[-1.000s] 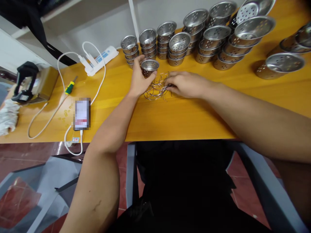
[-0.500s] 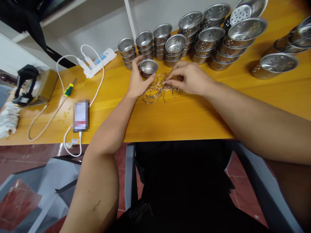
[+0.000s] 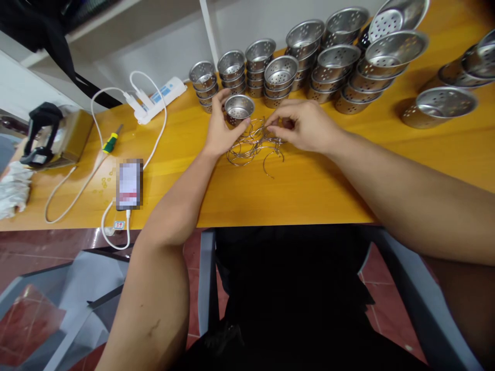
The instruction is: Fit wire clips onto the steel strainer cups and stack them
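Note:
My left hand (image 3: 222,131) curls around a small perforated metal cup (image 3: 240,109), fingers at its far left side and thumb near its front. The cup sits upright on the table. A loose tangle of thin metal wire rings (image 3: 243,152) lies just in front of it. Over the right side of this tangle, my right hand (image 3: 299,123) pinches a wire ring between thumb and forefinger. One open ring (image 3: 266,167) sticks out from the pile towards me.
Stacks of perforated metal cups (image 3: 280,72) line the back, with bigger ones (image 3: 394,51) to the right. A lone larger cup (image 3: 441,105) stands at far right. Leftward are a power strip (image 3: 162,100), a screwdriver (image 3: 111,143), and a phone (image 3: 129,184) on a white cable.
One wire ring has shifted out towards the front of the pile and now shows more fully. My right fingers have moved slightly at the tangle; my left hand stays around the cup.

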Motion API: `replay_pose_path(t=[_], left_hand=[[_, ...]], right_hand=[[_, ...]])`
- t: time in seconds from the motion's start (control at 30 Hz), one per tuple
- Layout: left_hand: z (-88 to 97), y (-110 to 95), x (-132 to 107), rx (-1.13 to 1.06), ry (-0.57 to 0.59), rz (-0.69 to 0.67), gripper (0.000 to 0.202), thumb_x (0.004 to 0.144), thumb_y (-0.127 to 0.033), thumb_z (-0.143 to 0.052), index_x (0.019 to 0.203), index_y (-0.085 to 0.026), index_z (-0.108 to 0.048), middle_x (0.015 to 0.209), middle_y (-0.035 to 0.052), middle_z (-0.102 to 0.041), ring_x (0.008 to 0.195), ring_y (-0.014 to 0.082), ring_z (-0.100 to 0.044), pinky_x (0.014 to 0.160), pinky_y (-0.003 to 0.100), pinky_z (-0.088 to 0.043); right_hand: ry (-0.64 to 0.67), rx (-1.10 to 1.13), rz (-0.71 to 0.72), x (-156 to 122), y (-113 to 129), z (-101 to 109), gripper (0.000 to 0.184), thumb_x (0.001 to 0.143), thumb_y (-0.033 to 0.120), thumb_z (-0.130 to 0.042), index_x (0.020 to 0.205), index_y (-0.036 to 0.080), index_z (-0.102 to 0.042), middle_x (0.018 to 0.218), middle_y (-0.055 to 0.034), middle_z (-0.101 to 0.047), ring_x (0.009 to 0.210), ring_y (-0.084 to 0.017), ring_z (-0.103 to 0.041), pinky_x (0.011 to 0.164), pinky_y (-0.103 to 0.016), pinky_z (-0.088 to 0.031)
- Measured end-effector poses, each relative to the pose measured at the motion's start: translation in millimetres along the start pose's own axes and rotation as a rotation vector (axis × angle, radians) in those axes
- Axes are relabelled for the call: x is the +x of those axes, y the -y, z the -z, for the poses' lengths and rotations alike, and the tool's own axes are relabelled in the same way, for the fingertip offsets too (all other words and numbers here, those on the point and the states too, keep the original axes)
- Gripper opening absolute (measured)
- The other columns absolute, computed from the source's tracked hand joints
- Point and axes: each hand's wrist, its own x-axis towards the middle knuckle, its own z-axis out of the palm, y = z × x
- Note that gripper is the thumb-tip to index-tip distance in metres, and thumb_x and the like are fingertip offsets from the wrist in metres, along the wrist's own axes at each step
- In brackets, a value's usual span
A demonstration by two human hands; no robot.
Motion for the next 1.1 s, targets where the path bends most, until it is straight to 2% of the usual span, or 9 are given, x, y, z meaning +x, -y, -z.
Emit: replay_pose_path(t=[0.1, 0.17, 0.3, 0.47, 0.63, 0.87, 1.0, 1.1], left_hand=[[-1.3, 0, 0, -0.006, -0.028, 0.012, 0.114, 0.104, -0.088, -0.092, 0.191, -0.048, -0.031, 0.197, 0.0157, -0.059, 0.187, 0.0373, -0.066, 0.154, 0.062, -0.063], [-1.4, -1, 0, -0.005, -0.036, 0.004, 0.116, 0.103, -0.094, -0.090, 0.192, -0.052, -0.028, 0.199, 0.0149, -0.057, 0.186, 0.0363, -0.066, 0.152, 0.061, -0.065], [0.0, -3, 0, -0.022, -0.038, -0.013, 0.128, 0.098, -0.105, -0.086, 0.194, -0.049, -0.024, 0.199, 0.0181, -0.057, 0.185, 0.0376, -0.068, 0.152, 0.062, -0.065], [1.8, -6, 0, -0.032, -0.032, 0.015, 0.121, 0.099, -0.098, -0.090, 0.192, -0.049, -0.030, 0.197, 0.0171, -0.059, 0.187, 0.0385, -0.065, 0.158, 0.065, -0.059], [1.1, -1, 1, -0.012, -0.022, -0.031, 0.120, 0.103, -0.099, -0.083, 0.193, -0.047, -0.024, 0.195, 0.0186, -0.060, 0.188, 0.0377, -0.066, 0.160, 0.064, -0.056], [0.5, 0, 1, -0.014, 0.006, -0.052, 0.112, 0.107, -0.096, -0.078, 0.195, -0.051, -0.024, 0.195, 0.0158, -0.061, 0.180, 0.0363, -0.073, 0.153, 0.061, -0.063], [0.4, -9, 0, -0.032, -0.003, -0.020, 0.109, 0.109, -0.087, -0.085, 0.195, -0.052, -0.028, 0.191, 0.0151, -0.065, 0.178, 0.0370, -0.074, 0.151, 0.062, -0.065], [1.4, -12, -1, -0.027, -0.017, 0.007, 0.111, 0.105, -0.088, -0.089, 0.191, -0.049, -0.032, 0.193, 0.0161, -0.062, 0.183, 0.0390, -0.069, 0.151, 0.062, -0.064]], right_hand=[[0.002, -0.008, -0.015, 0, 1, 1, 0.068, 0.121, 0.095, -0.059, 0.138, 0.041, -0.096, 0.135, -0.0136, -0.089, 0.127, -0.044, -0.085, 0.123, -0.071, -0.076], [-0.002, -0.002, -0.010, -1, 1, 0, 0.067, 0.121, 0.094, -0.059, 0.139, 0.042, -0.097, 0.136, -0.0142, -0.088, 0.129, -0.045, -0.084, 0.124, -0.073, -0.075], [-0.008, 0.026, -0.008, 0, -2, -3, 0.066, 0.122, 0.091, -0.063, 0.149, 0.041, -0.098, 0.143, -0.0156, -0.088, 0.137, -0.048, -0.082, 0.125, -0.076, -0.074], [-0.031, 0.051, -0.007, 1, -6, -6, 0.058, 0.121, 0.082, -0.070, 0.154, 0.043, -0.099, 0.145, -0.0147, -0.089, 0.138, -0.049, -0.082, 0.124, -0.078, -0.072], [-0.022, 0.059, 0.009, -1, -3, -5, 0.057, 0.123, 0.080, -0.069, 0.150, 0.040, -0.100, 0.145, -0.0150, -0.089, 0.138, -0.047, -0.082, 0.124, -0.073, -0.072], [-0.013, 0.051, -0.008, -1, 2, -4, 0.059, 0.124, 0.084, -0.064, 0.159, 0.050, -0.096, 0.143, -0.0121, -0.090, 0.139, -0.049, -0.082, 0.120, -0.077, -0.073], [-0.013, 0.060, -0.009, 0, 3, -5, 0.064, 0.123, 0.087, -0.062, 0.159, 0.047, -0.096, 0.143, -0.0139, -0.089, 0.137, -0.049, -0.081, 0.122, -0.078, -0.072], [-0.012, 0.068, -0.029, -1, 7, -3, 0.067, 0.122, 0.090, -0.061, 0.154, 0.043, -0.096, 0.145, -0.0150, -0.087, 0.134, -0.048, -0.080, 0.126, -0.076, -0.069]])
